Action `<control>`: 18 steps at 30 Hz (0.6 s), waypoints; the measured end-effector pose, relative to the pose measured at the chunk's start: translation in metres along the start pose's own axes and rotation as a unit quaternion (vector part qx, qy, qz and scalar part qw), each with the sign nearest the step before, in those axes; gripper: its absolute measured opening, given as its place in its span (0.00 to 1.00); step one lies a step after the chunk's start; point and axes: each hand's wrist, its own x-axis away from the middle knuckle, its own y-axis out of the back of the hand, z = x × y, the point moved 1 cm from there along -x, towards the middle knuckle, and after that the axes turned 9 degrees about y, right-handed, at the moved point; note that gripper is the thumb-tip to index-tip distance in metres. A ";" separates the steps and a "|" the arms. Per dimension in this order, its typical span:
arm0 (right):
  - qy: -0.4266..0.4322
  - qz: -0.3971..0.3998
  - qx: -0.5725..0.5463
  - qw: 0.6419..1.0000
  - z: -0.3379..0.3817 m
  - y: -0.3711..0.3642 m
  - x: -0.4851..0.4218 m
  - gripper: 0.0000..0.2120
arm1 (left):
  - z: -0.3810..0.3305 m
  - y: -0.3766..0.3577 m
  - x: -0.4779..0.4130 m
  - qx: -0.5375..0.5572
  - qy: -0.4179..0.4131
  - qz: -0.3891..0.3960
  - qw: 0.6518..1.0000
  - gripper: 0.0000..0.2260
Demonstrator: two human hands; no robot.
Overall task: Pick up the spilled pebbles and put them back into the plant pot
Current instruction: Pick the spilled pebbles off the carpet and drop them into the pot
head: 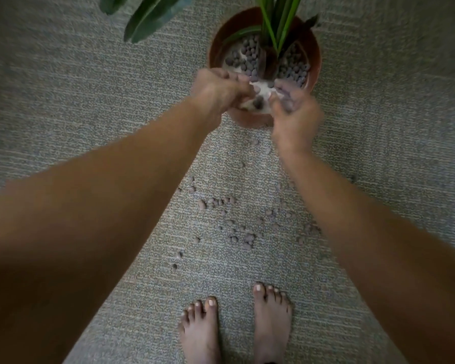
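Note:
A terracotta plant pot (316, 52) stands on the carpet and holds green leaves and grey-purple pebbles in the pot (248, 55) around the stem. Both of my hands hover over its near rim, blurred by motion. My left hand (218, 88) has its fingers curled inward, and its contents are hidden. My right hand (294, 106) is cupped with the fingers apart and nothing seen in it. One dark pebble (259, 102) shows between the two hands on a white patch inside the pot. Several spilled pebbles (237, 227) lie scattered on the carpet between the pot and my feet.
Grey-green carpet (76, 88) covers the whole floor. My bare feet (237, 329) stand just below the spill. Long dark leaves (153, 19) of another plant hang in at the top left. A few stray pebbles (179, 256) lie to the left of the main spill.

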 end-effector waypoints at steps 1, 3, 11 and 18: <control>0.015 -0.007 0.002 1.000 -0.001 0.002 0.004 0.10 | 0.007 0.002 -0.001 -0.038 -0.001 -0.015 0.999 0.04; 0.054 -0.021 0.000 0.998 -0.004 0.008 0.017 0.08 | 0.028 0.007 0.005 -0.064 -0.020 -0.031 0.997 0.03; 0.020 0.356 0.157 0.921 -0.069 -0.008 0.105 0.13 | 0.162 0.030 0.029 -0.344 0.059 -0.091 0.933 0.05; 0.067 0.473 0.287 0.830 -0.086 -0.038 0.127 0.15 | 0.207 0.034 0.015 -0.553 -0.033 -0.089 0.827 0.18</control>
